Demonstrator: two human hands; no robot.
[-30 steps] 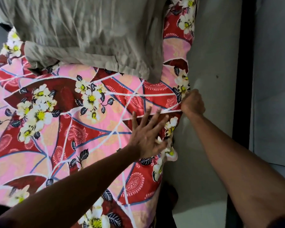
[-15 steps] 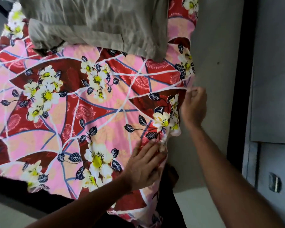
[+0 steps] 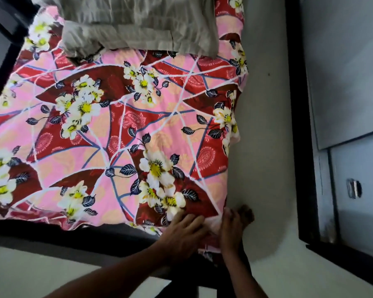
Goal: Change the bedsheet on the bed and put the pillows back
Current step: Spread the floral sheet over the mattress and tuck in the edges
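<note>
**Tucking the bedsheet in at the near corner**

Working at the lower right of the frame, the person is seating the floral bedsheet [image 3: 121, 134] over the corner of the bed. The left hand [image 3: 185, 231] is pressing flat on the cloth, its fingers [image 3: 194, 220] straight and slightly spread. Just beside it, the right hand [image 3: 234, 226] is reaching down at the sheet's edge, where the bed is meeting the pale grey wall [image 3: 265, 125]. Its fingers [image 3: 243, 211] are blurred, so whether they are pinching the cloth or only pushing it cannot be told.

The sheet is lying spread across the whole bed, mostly smooth. A grey pillow [image 3: 138, 24] is already resting on it at the top centre of the frame. Judging from this, the sheet change is nearly done and the corner tuck is the step in hand.

The next move is probably calling for the loose fold between the two hands to go down and under. After that, the near edge along the dark bed frame [image 3: 95, 235] likely needs tucking too.

Light floor [image 3: 52, 272] is showing at the lower left. At the right, a grey cabinet door with a small metal latch [image 3: 353, 188] is standing behind a dark upright strip [image 3: 297, 104].
</note>
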